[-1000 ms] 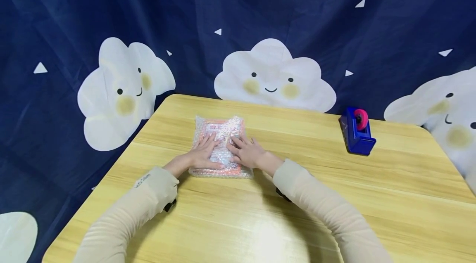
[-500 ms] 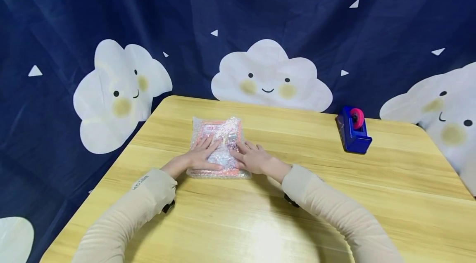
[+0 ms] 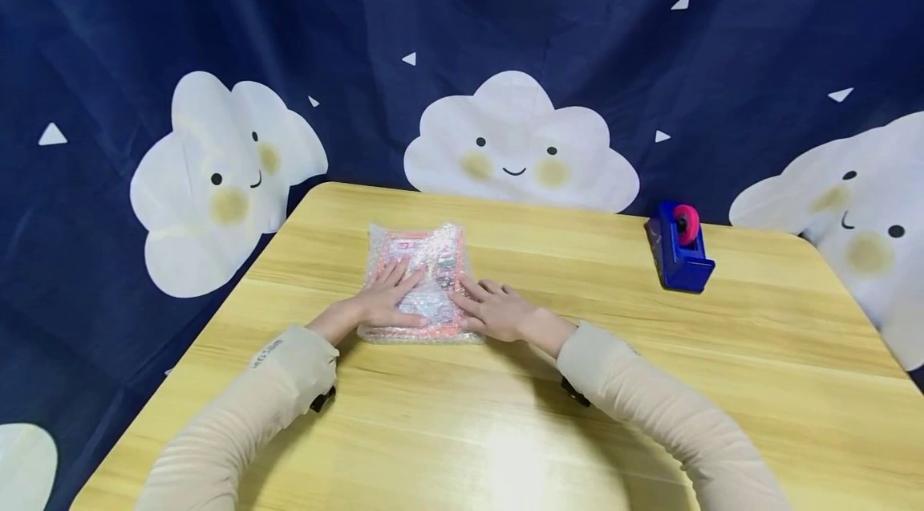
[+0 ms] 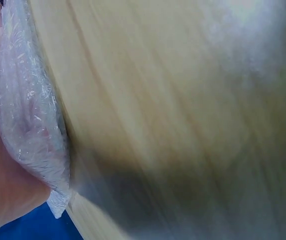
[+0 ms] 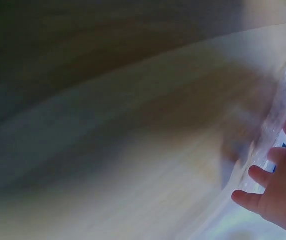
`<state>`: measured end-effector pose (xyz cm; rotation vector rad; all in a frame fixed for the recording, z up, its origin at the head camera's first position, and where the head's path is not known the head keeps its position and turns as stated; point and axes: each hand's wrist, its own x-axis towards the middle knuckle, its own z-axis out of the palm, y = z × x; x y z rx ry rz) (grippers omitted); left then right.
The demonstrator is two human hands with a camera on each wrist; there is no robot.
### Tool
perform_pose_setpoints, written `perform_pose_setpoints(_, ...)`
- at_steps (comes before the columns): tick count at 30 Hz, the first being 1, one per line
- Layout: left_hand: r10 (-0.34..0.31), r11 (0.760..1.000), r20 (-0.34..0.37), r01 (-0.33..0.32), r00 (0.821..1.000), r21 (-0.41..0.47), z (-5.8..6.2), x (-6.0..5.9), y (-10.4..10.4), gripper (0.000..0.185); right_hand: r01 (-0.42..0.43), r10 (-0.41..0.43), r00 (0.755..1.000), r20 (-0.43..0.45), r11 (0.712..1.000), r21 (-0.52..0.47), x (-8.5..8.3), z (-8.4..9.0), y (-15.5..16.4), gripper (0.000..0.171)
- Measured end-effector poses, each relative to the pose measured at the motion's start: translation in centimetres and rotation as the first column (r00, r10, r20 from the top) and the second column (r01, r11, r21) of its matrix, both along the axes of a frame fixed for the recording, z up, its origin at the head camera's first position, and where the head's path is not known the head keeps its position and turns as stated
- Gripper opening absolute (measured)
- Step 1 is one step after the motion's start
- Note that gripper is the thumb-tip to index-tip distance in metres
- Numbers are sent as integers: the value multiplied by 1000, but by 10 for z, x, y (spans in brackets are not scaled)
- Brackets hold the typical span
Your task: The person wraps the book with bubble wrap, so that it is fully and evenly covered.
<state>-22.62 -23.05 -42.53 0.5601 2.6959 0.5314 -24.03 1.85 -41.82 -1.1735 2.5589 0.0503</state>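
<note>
Bubble-wrapped packet [image 3: 417, 280], long axis running away from the person, is pressed flat under the left hand [image 3: 386, 304], fingers straight, while the right hand [image 3: 498, 309], fingers also straight, is laid at its right edge.

We see the bubble-wrapped packet [image 3: 417, 282] lying on the table [image 3: 650, 383], toward 11 o'clock from its middle. Our left hand [image 3: 386, 302] rests on the packet's near left part, our right hand [image 3: 494, 309] at its 4 o'clock edge. The tape dispenser [image 3: 678, 246] stands well apart at 2 o'clock.
</note>
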Motion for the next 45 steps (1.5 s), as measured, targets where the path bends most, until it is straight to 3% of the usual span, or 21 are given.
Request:
perform_pose_setpoints(5, 3, 1000, -3, -3, 1000, 6, 0, 0, -2, 95, -36, 42, 998, 48, 991, -129, -3, -1, 15, 59)
perform_pose_setpoints(8, 0, 1000, -7, 0, 1000, 9, -1, 0, -2, 95, -25, 60, 991, 118, 960, -280, -7, 0, 28, 58)
perform_pose_setpoints(12, -3, 1000, -9, 3, 1000, 12, -3, 0, -2, 95, 62, 85, 960, 268, 865, -498, -12, 1, 44, 54)
perform_pose_setpoints(16, -2, 1000, -3, 2, 1000, 22, -3, 1, -3, 95, 157, 135, 912, 387, 758, -633, -18, 1, 59, 50)
perform_pose_setpoints(19, 4, 1000, 4, -4, 1000, 20, -2, 3, -4, 95, 223, 138, 887, 440, 705, -673, -23, 2, 69, 48)
perform_pose_setpoints(23, 12, 1000, -4, -12, 1000, 10, -4, 5, -7, 94, 303, 97, 874, 477, 658, -690, -28, 3, 82, 46)
perform_pose_setpoints(29, 19, 1000, 0, -19, 1000, 25, -4, 6, -7, 94, 365, 27, 880, 473, 600, -712, -33, 6, 104, 44)
perform_pose_setpoints(33, 18, 999, -7, -18, 1000, 30, -3, 4, -6, 95, 382, 6, 893, 449, 519, -765, -36, 4, 118, 43)
perform_pose_setpoints(35, 16, 999, -10, -16, 1000, 32, -2, 3, -5, 95, 408, -6, 887, 461, 478, -778, -37, 3, 125, 42)
perform_pose_setpoints(40, 5, 1000, -15, -5, 1000, 21, -3, 2, -3, 95, 460, -49, 873, 486, 414, -785, -40, 4, 143, 40)
perform_pose_setpoints(45, -3, 999, -24, 4, 1000, 33, -5, 0, -2, 95, 455, -83, 887, 455, 337, -824, -41, 15, 166, 40)
